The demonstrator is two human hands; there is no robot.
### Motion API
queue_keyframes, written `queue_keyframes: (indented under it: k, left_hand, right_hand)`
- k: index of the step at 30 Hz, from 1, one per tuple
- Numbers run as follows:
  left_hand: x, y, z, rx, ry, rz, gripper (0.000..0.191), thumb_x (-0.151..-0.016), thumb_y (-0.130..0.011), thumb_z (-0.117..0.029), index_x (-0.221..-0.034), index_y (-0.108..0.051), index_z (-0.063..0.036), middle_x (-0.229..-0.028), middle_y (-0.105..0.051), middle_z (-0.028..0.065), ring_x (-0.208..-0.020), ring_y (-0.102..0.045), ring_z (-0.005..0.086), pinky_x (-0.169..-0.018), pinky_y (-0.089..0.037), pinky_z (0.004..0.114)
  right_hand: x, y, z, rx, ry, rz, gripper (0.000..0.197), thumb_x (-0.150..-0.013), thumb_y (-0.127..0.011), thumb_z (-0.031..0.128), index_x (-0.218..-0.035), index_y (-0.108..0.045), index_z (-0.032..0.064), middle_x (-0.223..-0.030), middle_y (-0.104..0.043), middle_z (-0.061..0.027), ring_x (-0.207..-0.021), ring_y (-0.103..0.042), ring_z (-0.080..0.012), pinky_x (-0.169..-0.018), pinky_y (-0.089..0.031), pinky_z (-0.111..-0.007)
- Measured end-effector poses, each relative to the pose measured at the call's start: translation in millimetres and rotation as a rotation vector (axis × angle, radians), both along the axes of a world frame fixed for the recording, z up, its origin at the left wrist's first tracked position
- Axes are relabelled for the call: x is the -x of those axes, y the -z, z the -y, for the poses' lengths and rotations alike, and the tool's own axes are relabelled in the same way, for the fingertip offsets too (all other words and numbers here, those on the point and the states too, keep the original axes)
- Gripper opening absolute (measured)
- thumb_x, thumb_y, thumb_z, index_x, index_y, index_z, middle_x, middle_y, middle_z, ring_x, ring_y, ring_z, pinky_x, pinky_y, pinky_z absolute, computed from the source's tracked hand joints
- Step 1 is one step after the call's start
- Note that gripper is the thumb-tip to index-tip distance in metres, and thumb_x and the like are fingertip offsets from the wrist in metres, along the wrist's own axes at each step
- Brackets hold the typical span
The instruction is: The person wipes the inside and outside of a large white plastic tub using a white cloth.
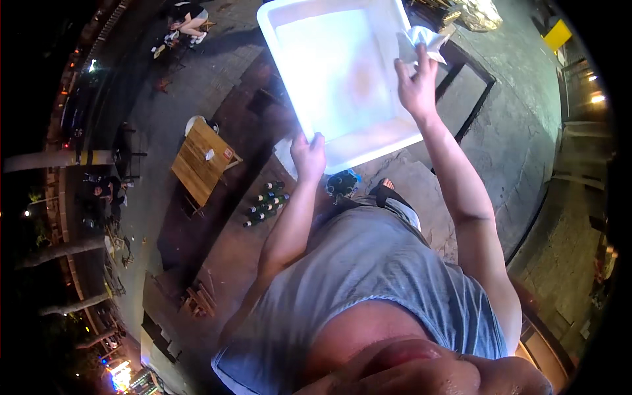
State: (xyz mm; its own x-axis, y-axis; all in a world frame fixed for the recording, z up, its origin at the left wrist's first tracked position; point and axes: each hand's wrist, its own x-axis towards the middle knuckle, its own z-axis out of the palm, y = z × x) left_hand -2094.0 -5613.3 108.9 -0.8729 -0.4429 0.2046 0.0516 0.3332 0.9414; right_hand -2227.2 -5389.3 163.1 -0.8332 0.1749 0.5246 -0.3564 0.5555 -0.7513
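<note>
A large white plastic tub [326,74] is tilted up in front of me, its inside brightly lit and with a faint brownish patch. My left hand [309,157] grips the tub's near left corner, thumb over the rim. At the tub's right side, my right hand [418,84] holds a crumpled white tissue or cloth [427,42] at its fingertips, the other fingers spread. Whether this hand also touches the tub's wall is not plain.
Several green bottles [266,205] stand on the pavement near my left forearm. A wooden folding table [201,163] with a small white paper on it is farther left. Wood pieces [200,300] lie at lower left. A seated person [190,22] is at upper left. A dark metal frame [476,98] lies right.
</note>
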Motion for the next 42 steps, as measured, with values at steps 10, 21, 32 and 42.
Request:
queue_keyframes:
  k: [10, 21, 32, 42]
  left_hand:
    - [-22, -10, -15, 0.037, 0.08, 0.033, 0.022, -0.084, -0.058, -0.005, -0.104, -0.059, 0.0026, -0.09, -0.064, 0.0113, -0.086, -0.062, 0.0196, -0.078, -0.048, 0.033]
    - [-15, -10, -1, -0.035, 0.118, 0.108, 0.014, -0.088, -0.059, -0.007, -0.094, -0.064, 0.005, -0.093, -0.068, 0.007, -0.082, -0.062, 0.0128, -0.076, -0.049, 0.029]
    - [-3, 0, -19, -0.166, 0.184, 0.094, 0.013, -0.09, -0.06, -0.007, -0.097, -0.064, 0.0037, -0.093, -0.067, 0.0068, -0.083, -0.062, 0.0118, -0.076, -0.049, 0.026]
    - [3, 16, 3, -0.06, 0.115, 0.16, 0.027, -0.096, -0.058, -0.023, -0.095, -0.064, 0.0035, -0.085, -0.067, 0.0043, -0.077, -0.06, 0.0103, -0.069, -0.048, 0.026]
  right_hand:
    - [43, 28, -1, -0.14, 0.076, 0.082, 0.05, -0.086, -0.059, 0.022, -0.129, -0.046, -0.0018, -0.12, -0.049, -0.0336, -0.111, -0.05, -0.0455, -0.097, -0.041, -0.046]
    - [-38, 37, -42, -1.017, -0.302, 0.124, 0.025, -0.093, -0.048, 0.02, -0.101, -0.065, 0.0039, -0.104, -0.063, -0.0114, -0.098, -0.062, -0.0309, -0.084, -0.052, -0.042]
    - [-51, 109, 43, -0.647, -0.863, 0.873, 0.023, -0.085, -0.051, 0.003, -0.1, -0.067, -0.0007, -0.102, -0.066, -0.019, -0.095, -0.063, -0.0305, -0.089, -0.047, -0.039]
    - [-76, 64, 59, 0.738, -0.872, 1.041, 0.04, -0.095, -0.051, 0.028, -0.121, -0.058, -0.0019, -0.122, -0.058, -0.0125, -0.112, -0.055, -0.02, -0.102, -0.04, -0.033]
